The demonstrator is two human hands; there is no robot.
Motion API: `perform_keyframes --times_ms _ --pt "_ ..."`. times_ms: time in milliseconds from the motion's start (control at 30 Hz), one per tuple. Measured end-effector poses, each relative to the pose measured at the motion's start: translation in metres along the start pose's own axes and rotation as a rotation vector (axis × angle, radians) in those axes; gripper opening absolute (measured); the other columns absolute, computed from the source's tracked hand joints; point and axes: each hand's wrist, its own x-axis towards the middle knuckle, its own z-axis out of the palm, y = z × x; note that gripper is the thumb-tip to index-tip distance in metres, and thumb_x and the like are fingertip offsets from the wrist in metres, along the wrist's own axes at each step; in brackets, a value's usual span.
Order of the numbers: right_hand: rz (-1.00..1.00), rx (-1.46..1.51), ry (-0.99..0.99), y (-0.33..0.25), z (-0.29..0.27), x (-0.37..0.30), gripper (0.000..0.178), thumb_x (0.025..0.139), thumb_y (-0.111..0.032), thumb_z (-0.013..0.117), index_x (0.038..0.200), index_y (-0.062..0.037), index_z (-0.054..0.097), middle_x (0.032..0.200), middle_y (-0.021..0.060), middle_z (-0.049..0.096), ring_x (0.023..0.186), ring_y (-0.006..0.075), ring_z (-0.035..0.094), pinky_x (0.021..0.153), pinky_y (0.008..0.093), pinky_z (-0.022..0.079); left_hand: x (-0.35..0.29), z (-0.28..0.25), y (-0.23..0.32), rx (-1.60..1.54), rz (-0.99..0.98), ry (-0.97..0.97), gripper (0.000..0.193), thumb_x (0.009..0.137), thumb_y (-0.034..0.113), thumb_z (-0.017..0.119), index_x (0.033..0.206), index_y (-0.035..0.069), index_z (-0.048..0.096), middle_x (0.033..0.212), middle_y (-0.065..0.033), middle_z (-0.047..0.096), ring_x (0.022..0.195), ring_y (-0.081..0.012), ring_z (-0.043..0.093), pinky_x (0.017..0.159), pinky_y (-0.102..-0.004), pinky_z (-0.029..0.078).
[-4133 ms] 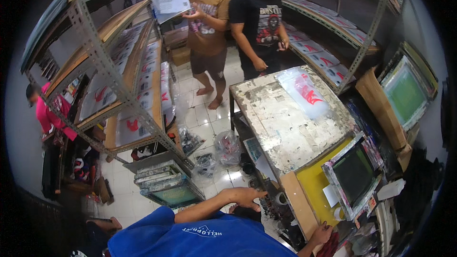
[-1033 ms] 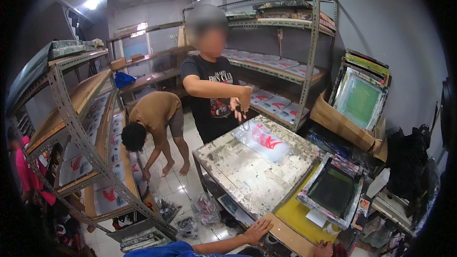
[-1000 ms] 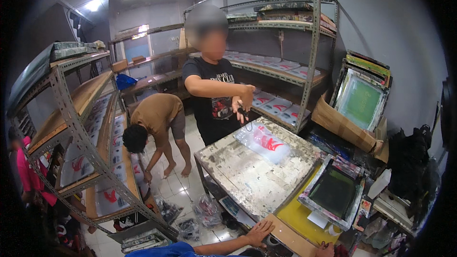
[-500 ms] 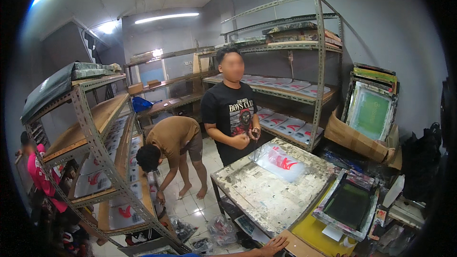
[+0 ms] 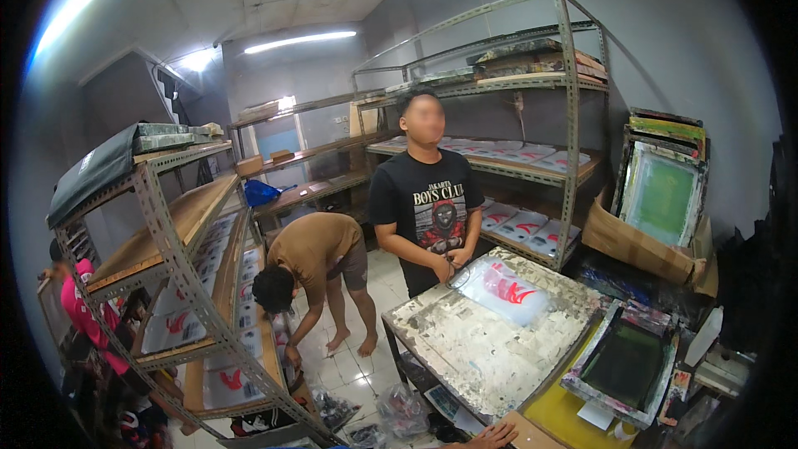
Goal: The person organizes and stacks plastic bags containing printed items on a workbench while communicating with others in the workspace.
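My left hand [image 5: 492, 436] lies at the bottom edge, fingers flat on a brown board [image 5: 532, 432] at the near corner of the worktable [image 5: 453, 349]. It holds nothing that I can see. My right hand does not show. Ahead on the paint-worn tabletop rests a stack of clear plastic sheets or bags [image 5: 505, 291] with a red print. To the right of my left hand is a yellow surface [image 5: 544, 403]. A screen-printing frame [image 5: 623, 362] with dark mesh sits partly over it.
A person in a black shirt [image 5: 428, 208] stands across the table. Another in brown [image 5: 316, 254] bends beside the left metal rack [image 5: 170, 224]; a third in pink [image 5: 87, 308] is beyond it. Racks [image 5: 569, 133] hold printed sheets. More screens [image 5: 661, 195] lean in a cardboard box [image 5: 636, 241].
The view has shifted slightly, so the scene sits a little lower and farther right. The person in black has lowered their hands together to the table's edge. My left hand stays on the board.
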Motion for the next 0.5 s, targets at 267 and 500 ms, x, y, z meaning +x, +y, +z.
perform_keyframes --times_ms 267,500 --pt "0.016 -0.057 0.083 -0.009 -0.005 -0.003 0.040 0.090 -0.040 0.053 0.086 -0.0019 0.067 0.076 0.0204 0.066 0.067 0.0373 0.063 0.061 0.0434 0.050 -0.001 -0.019 0.010 -0.020 -0.028 -0.024 0.097 0.077 0.047 0.069 0.150 0.011 0.016 0.155 -0.0198 0.011 0.143 -0.0398 0.006 0.114 -0.0537 0.007" --pt "-0.087 -0.117 0.210 -0.015 -0.002 0.000 0.036 0.087 -0.037 0.058 0.080 -0.0030 0.067 0.070 0.0171 0.064 0.062 0.0340 0.062 0.058 0.0400 0.049 -0.016 -0.027 0.014 -0.046 -0.060 -0.060 0.102 0.075 0.045 0.072 0.151 0.011 0.012 0.156 -0.0195 0.007 0.144 -0.0392 0.002 0.115 -0.0536 0.006"
